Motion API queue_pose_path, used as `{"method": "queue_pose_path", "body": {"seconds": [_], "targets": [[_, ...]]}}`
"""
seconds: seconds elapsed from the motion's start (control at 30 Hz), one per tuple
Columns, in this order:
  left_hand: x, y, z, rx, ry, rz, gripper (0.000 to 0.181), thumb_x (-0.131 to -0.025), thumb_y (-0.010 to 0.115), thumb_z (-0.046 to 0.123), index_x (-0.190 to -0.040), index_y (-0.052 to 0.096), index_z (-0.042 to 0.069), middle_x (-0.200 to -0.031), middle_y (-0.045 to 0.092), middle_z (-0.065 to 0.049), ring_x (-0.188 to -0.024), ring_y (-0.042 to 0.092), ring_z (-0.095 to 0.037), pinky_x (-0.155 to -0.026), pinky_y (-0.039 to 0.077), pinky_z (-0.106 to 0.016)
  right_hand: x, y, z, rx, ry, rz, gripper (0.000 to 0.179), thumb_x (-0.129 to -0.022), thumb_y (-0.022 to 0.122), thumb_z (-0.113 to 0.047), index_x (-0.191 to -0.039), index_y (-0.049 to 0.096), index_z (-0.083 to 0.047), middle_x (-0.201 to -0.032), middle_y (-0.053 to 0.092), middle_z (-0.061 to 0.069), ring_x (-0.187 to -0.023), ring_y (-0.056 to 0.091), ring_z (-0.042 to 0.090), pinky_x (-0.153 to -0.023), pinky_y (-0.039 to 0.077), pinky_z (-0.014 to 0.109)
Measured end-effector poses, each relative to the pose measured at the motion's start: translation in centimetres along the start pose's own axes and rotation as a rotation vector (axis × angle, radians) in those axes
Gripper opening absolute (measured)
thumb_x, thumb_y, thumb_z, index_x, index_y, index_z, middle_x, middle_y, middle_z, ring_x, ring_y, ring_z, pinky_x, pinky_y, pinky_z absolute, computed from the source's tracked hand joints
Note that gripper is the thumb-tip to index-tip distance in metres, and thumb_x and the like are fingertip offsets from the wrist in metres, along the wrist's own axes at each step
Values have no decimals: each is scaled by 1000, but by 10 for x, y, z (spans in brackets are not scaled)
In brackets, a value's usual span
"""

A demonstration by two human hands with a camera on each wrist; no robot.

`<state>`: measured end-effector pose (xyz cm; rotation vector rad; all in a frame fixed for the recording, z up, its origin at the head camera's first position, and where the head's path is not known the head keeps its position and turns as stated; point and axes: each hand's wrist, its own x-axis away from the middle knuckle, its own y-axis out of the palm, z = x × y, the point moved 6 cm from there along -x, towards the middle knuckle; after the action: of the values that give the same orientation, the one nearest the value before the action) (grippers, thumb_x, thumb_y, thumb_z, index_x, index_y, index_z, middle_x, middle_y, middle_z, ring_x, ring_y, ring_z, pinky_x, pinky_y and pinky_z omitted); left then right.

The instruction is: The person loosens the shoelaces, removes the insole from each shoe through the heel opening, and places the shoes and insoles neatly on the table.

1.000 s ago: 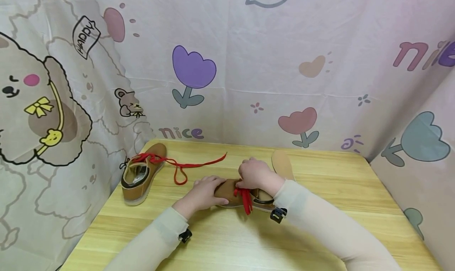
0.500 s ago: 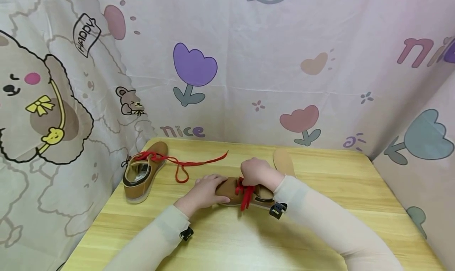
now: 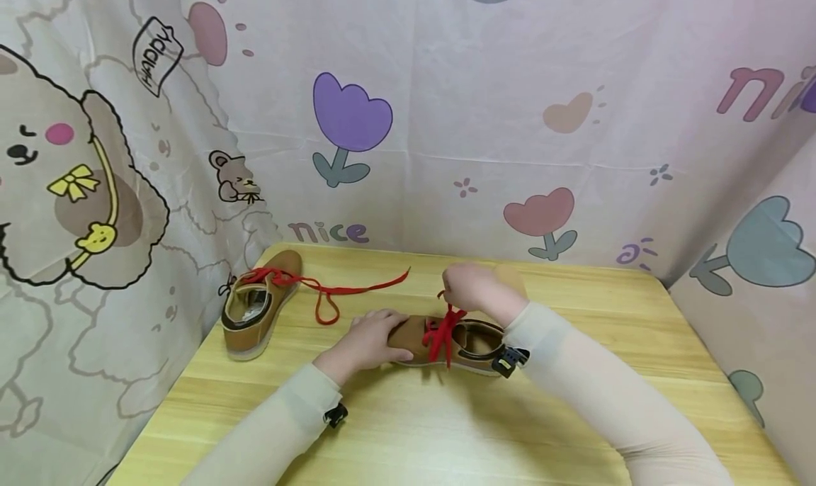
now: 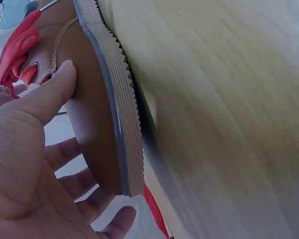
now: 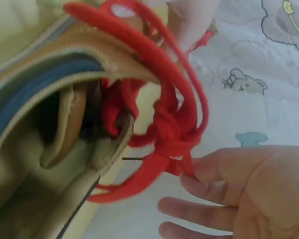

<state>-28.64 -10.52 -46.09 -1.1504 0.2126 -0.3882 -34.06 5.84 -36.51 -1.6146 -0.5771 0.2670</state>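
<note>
A brown leather shoe (image 3: 411,336) lies lengthwise on the table, toe to the left. My left hand (image 3: 370,343) holds its toe, thumb (image 4: 62,79) on the near side and fingers on the far side. Red shoelace (image 3: 444,332) is knotted over the tongue, with loops and ends hanging down the near side. Above the far side of the shoe, my right hand (image 3: 477,287) pinches a strand of this lace. In the right wrist view, thumb and forefinger meet at the strand beside the knot (image 5: 168,132); the other fingers are apart.
Another brown shoe (image 3: 245,338) stands at the table's left edge, its red lace (image 3: 347,290) trailing right across the wood. A tan insole (image 3: 513,279) lies behind my right hand, mostly covered. Printed curtains (image 3: 433,117) enclose the table's back and sides.
My right hand has risen up and away from the shoe, drawing lace toward the far side. The shoe's opening now shows more. My left hand stays on the toe.
</note>
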Motion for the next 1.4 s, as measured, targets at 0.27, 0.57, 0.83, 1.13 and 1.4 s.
{"method": "queue_pose_path", "body": {"seconds": [0.27, 0.57, 0.83, 1.13, 1.4], "targets": [[0, -2, 2, -13, -3, 2, 78, -83, 76, 54, -147, 52, 16, -144, 53, -9, -130, 48, -34, -100, 36, -56, -1, -10, 16, 6, 41, 91, 23, -97, 62, -13, -75, 57, -10, -68, 52, 0, -60, 47, 16, -57, 40, 30], [0, -1, 1, -12, -3, -2, 78, -84, 76, 54, -148, 51, 16, -145, 52, -10, -131, 47, -34, -100, 36, -57, -11, -16, 62, -40, 144, 163, 18, -99, 61, -15, -84, 61, -5, -76, 60, 6, -67, 57, 21, -64, 49, 36], [0, 0, 0, -14, -3, -3, 78, -84, 75, 55, -148, 51, 17, -145, 52, -10, -131, 47, -35, -100, 36, -57, -9, -19, 104, -53, 255, 224, 25, -100, 58, -15, -76, 56, -9, -71, 53, 6, -63, 50, 22, -59, 41, 35], [-1, 1, 0, -5, 2, 5, 79, -83, 76, 53, -147, 51, 15, -145, 52, -10, -131, 47, -35, -100, 36, -57, -4, -6, 105, -74, 216, 221, 19, -96, 66, -20, -82, 63, -8, -80, 63, 7, -74, 58, 25, -70, 50, 44], [-1, 1, 0, -7, 0, 7, 78, -83, 77, 53, -147, 52, 16, -145, 52, -10, -132, 46, -35, -100, 36, -58, 1, -1, 79, -20, 99, 175, 15, -94, 67, -14, -80, 63, -10, -75, 60, 2, -70, 56, 21, -69, 48, 39]]}}
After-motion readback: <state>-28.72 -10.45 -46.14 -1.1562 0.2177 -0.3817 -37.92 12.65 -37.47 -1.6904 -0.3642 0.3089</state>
